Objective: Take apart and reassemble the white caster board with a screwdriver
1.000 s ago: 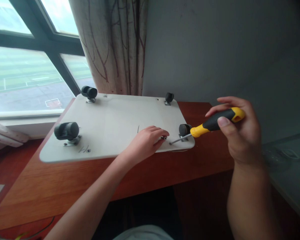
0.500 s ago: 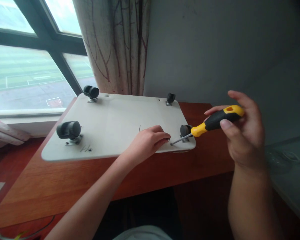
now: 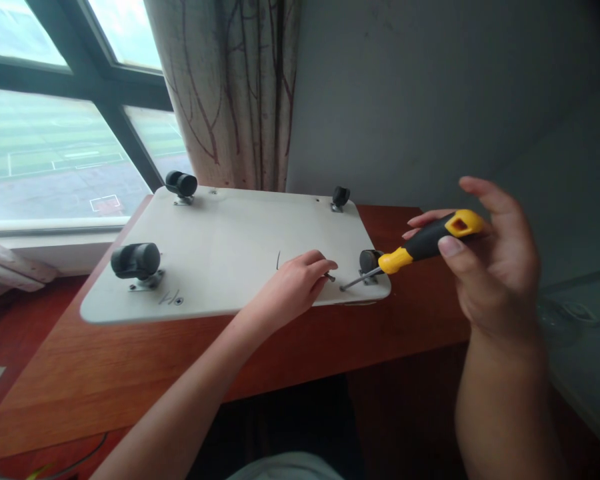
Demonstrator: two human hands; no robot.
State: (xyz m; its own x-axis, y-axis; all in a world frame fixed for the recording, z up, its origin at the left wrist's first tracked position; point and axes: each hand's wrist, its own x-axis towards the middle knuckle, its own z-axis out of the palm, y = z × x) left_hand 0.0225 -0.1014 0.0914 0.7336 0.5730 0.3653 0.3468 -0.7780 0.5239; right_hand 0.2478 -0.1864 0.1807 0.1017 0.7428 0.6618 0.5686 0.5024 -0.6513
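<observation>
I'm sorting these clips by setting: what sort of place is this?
Probably an upstairs room in a home or dormitory: a patterned curtain hangs by a window looking down on what seems a sports field, and a white board with casters lies on a wooden table.

Bare left forearm (image 3: 193, 383) slants in from 7 o'clock on my feed, left wrist (image 3: 255, 321) nearly straight. Bare left hand (image 3: 300, 281) just below centre, back upward, fingers (image 3: 321, 267) curled toward 3 o'clock in what I read as pinch. Bare right forearm (image 3: 500, 397) near upright at 4 o'clock. Bare right hand (image 3: 500, 267) at 3 o'clock, thumb (image 3: 455, 253) angled toward 10, one raised finger (image 3: 487, 193) likewise.
</observation>
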